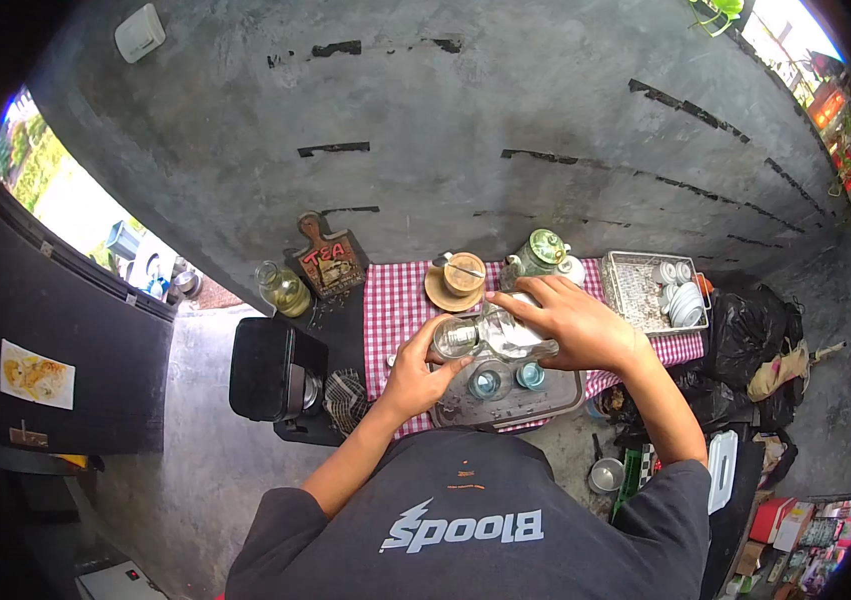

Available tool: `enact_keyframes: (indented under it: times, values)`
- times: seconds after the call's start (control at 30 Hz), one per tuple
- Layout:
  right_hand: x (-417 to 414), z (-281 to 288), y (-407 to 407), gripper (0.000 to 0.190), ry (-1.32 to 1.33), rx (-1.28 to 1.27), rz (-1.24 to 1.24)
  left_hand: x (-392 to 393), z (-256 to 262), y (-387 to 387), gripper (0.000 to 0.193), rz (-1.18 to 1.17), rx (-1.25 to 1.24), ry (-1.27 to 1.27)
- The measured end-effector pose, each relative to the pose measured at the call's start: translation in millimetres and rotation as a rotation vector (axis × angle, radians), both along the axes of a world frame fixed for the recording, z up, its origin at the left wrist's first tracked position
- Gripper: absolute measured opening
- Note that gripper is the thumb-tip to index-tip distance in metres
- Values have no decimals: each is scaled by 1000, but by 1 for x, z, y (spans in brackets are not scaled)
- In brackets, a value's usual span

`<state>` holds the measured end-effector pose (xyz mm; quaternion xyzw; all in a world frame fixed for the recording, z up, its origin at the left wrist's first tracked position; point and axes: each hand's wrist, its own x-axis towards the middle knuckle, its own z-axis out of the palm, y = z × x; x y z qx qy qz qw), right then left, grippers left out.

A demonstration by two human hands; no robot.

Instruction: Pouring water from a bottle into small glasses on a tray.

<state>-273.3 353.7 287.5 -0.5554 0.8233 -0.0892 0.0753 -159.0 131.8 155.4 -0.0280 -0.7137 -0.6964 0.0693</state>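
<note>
My left hand [419,379] grips a clear drinking glass [457,339], tilted above a dark tray [538,409]. In my right hand [583,319] is a clear glass carafe [509,335], held on its side close to the glass. I cannot tell whether the two touch or whether liquid is flowing. Below them on the tray stand a clear glass [488,381] and a bluish glass [531,376]. Behind my hands a brown cup [464,276] with a spoon across its top sits on a saucer [443,295]. Near my right fingers stands a green teapot [543,251], partly hidden.
A checked red-and-white cloth [395,300] covers the table under the tray. A wire basket [631,296] with white cups and saucers stands right. Left are a glass jug [283,289], a wooden sign [329,259] and a black bin-like container [271,367]. A grey wall [433,112] rises behind.
</note>
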Motion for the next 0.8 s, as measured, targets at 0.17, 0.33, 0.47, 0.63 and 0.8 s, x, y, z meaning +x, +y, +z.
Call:
enact_keyframes:
  times: [0.17,0.33,0.47,0.63,0.8]
  values:
    - [2,1,0,106,-2,-5,-5,1,-4,1,54,18,-13,11]
    - [3,1,0,105,-2,-13,1,3,-1,1,55,24,-7,24]
    - [5,2,1,104,18,-7,8,5,2,1,53,17,-25,-15]
    - [6,1,1,110,27,1,-6,4,-1,2,52,6,9,12]
    - [6,-1,2,107,17,6,-10,4,-2,1,52,12,-43,21]
